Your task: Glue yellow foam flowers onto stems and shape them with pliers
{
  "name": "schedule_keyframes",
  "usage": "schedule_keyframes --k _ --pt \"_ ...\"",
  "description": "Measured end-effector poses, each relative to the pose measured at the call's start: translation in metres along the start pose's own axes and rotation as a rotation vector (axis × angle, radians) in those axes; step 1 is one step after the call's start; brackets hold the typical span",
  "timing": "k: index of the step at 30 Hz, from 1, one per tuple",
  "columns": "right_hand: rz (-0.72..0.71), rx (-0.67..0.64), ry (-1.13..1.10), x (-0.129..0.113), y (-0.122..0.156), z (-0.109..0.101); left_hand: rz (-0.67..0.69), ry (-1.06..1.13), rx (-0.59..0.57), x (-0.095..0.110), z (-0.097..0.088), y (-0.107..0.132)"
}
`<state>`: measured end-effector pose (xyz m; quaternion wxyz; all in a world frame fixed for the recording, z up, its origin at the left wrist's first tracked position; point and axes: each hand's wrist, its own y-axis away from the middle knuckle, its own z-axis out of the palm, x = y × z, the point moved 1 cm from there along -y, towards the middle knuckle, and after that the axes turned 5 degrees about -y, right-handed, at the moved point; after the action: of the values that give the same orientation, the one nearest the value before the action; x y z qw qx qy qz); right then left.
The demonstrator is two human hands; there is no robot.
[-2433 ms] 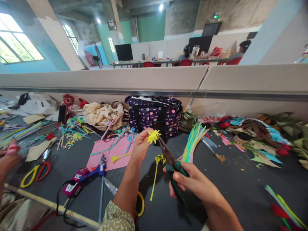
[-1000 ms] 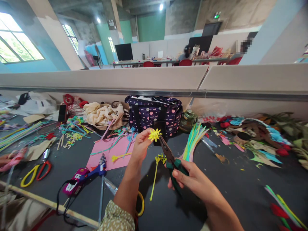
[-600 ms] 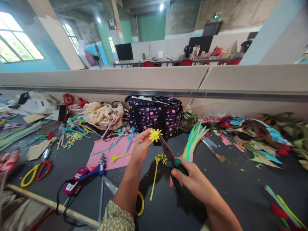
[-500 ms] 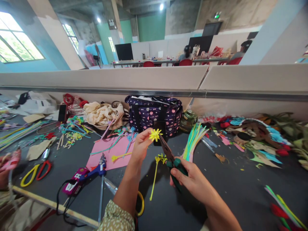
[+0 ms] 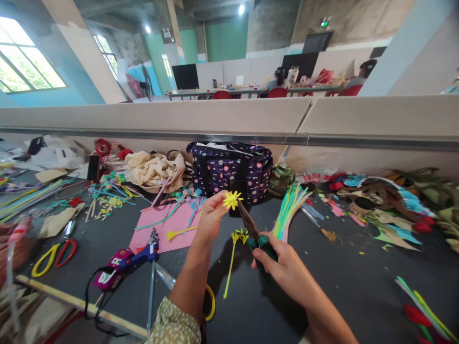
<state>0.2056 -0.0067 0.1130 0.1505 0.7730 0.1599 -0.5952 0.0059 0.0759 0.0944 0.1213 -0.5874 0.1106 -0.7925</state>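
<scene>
Between the fingertips of my left hand (image 5: 212, 215) is a yellow pipe-cleaner flower (image 5: 232, 200), held up over the table. My right hand (image 5: 281, 263) is wrapped round the green handles of a pair of long-nose pliers (image 5: 250, 224). The pliers' tips are at the flower's right side; whether they grip a petal I cannot tell. Below, on the dark table, lies another yellow pipe-cleaner piece with a long stem (image 5: 230, 267). A bundle of pastel pipe cleaners (image 5: 290, 210) lies just beyond my right hand.
A blue glue gun (image 5: 143, 253) lies by pink paper (image 5: 143, 220) left of my left arm, with red-and-yellow scissors (image 5: 60, 253) farther left. A patterned bag (image 5: 229, 172) stands behind. Craft scraps (image 5: 390, 229) lie right. A co-worker's hand (image 5: 16, 243) is at far left.
The pliers' handles are squeezed closer together in my right hand. My left hand and the flower stay almost in place. The co-worker's hand at far left has moved.
</scene>
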Motion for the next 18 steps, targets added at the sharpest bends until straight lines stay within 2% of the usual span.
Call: schedule_keyframes --k 6,13,18 --pt "0.023 -0.132 -0.189 -0.002 0.0004 -0.0038 -0.02 0.054 0.05 -0.0012 -0.0011 -0.0007" --pt "0.028 -0.169 -0.299 0.0038 0.0018 -0.0043 -0.049 0.012 0.036 0.0025 0.0015 0.0004" --pt "0.022 -0.164 -0.295 0.0026 0.0013 -0.0042 -0.041 -0.003 0.01 0.0008 -0.0004 0.0006"
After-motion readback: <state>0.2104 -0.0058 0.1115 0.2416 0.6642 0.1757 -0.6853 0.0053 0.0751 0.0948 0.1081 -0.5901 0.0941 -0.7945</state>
